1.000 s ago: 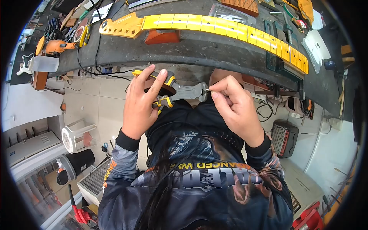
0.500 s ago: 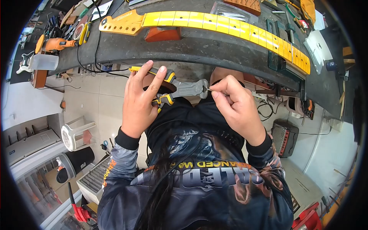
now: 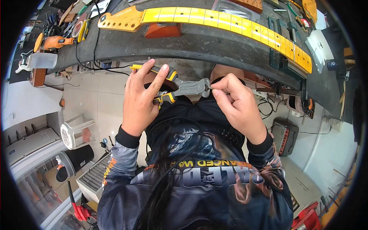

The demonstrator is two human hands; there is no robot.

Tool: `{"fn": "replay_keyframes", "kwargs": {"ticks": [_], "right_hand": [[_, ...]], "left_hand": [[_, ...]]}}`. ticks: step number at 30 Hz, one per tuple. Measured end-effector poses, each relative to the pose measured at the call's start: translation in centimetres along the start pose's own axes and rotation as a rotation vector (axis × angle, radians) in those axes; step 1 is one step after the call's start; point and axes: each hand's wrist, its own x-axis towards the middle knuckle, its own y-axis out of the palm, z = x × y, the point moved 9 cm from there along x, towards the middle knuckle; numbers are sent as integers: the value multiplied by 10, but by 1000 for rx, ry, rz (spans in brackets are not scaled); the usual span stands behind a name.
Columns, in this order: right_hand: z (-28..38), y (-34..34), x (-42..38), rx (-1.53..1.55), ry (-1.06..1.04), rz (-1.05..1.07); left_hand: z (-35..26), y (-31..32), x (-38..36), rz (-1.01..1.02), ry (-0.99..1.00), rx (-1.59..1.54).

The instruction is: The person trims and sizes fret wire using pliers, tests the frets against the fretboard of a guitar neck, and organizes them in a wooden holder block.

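Observation:
My left hand (image 3: 138, 100) is wrapped round the yellow and black handles of a pair of end-cutting nippers (image 3: 189, 88), held over my lap. Their grey jaws point right. In front of the jaws, my right hand (image 3: 239, 105) pinches a short, thin piece of metal wire (image 3: 210, 88) between thumb and forefinger, its end right at the cutting edges. Most of the wire is hidden by the fingers. Beyond both hands, a maple guitar neck (image 3: 214, 22) lies across the bench, its headstock to the left.
A reddish-brown block (image 3: 163, 30) supports the neck near the headstock. The dark workbench (image 3: 126, 48) has its front edge just past my hands. An orange rotary tool (image 3: 57, 43) and tools lie on the left. A white stool (image 3: 73, 132) and a small amplifier (image 3: 284, 137) stand on the floor.
The nippers' jaws have shifted slightly right, closer to my right fingertips, and less of the wire shows. Both hands keep their grip.

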Motion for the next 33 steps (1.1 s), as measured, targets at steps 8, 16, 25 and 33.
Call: {"fn": "replay_keyframes", "kwargs": {"ticks": [8, 16, 25, 33], "right_hand": [[-3, 0, -2, 10, 15, -15], [-9, -2, -3, 6, 39, -2], [-7, -6, -3, -46, 62, 15], [-12, -30, -16, -430, 26, 94]], "left_hand": [[-2, -1, 0, -36, 18, -24], [-3, 2, 0, -35, 19, -24], [-7, 6, 1, 46, -39, 43], [-32, 61, -8, 345, 25, -251]]}}
